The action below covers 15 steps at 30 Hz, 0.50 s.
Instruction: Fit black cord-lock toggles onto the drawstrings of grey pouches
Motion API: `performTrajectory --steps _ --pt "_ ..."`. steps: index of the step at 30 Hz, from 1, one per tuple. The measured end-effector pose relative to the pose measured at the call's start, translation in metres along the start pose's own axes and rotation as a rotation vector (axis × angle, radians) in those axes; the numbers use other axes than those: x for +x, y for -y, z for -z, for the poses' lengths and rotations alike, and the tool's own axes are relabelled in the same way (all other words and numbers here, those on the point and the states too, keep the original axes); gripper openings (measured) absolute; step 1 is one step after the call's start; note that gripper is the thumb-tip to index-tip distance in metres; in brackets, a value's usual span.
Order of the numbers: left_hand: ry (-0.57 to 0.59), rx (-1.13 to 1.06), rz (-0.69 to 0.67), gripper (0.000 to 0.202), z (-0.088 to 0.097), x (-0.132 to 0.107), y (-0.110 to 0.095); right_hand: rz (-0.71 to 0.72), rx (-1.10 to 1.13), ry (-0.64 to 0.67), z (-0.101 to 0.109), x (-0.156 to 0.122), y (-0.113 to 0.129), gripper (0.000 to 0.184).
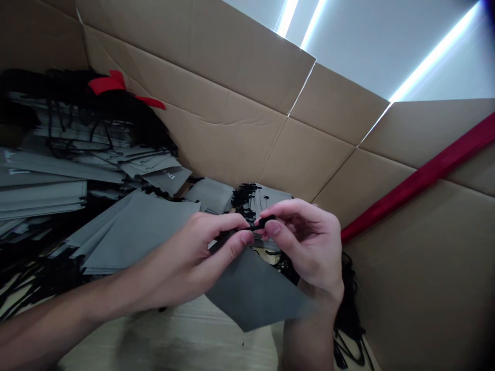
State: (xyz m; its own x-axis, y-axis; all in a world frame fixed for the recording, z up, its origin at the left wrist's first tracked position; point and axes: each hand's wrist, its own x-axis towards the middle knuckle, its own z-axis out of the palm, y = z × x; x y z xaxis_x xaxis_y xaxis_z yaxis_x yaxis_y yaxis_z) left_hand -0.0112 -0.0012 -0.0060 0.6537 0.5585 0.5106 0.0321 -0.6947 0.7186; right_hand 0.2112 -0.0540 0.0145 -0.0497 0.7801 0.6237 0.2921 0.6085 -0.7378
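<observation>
A grey flat pouch [257,293] hangs tilted below my two hands, its lower corner pointing down. My left hand [216,252] pinches its upper edge between thumb and fingers, where a black cord [255,226] comes out. The thumb and fingers of my right hand [305,232] are closed on that cord, just right of the left fingertips. The cord's exact end is partly hidden by my fingers. Behind my hands lies a stack of grey pouches [214,193] with bunched black cords.
Piles of grey pouches [42,198] with black cords fill the left side. A red strap [106,84] lies on the black cord bundle. Cardboard walls [232,93] stand behind and right. A dark red strip [425,175] crosses the right wall. More black cords [350,309] lie at right.
</observation>
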Motion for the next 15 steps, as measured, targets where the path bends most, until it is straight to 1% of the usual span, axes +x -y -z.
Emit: performTrajectory --steps 2,5,9,12,15 --pt "0.018 0.005 0.009 0.023 0.001 0.000 0.000 0.011 -0.022 -0.024 0.000 -0.001 0.002 0.010" --pt "0.053 0.023 0.026 0.027 0.001 -0.002 0.001 0.007 -0.026 -0.045 -0.001 -0.001 0.006 0.010" --pt "0.077 0.125 0.039 0.027 0.000 -0.006 0.006 0.012 -0.019 -0.090 0.001 -0.001 0.009 0.009" --pt "0.190 0.174 0.054 0.028 0.000 -0.005 0.010 0.045 -0.070 -0.136 0.004 -0.002 0.011 0.010" --pt "0.329 0.117 0.109 0.030 0.000 -0.001 0.012 0.067 -0.131 -0.194 0.010 -0.004 0.014 0.009"
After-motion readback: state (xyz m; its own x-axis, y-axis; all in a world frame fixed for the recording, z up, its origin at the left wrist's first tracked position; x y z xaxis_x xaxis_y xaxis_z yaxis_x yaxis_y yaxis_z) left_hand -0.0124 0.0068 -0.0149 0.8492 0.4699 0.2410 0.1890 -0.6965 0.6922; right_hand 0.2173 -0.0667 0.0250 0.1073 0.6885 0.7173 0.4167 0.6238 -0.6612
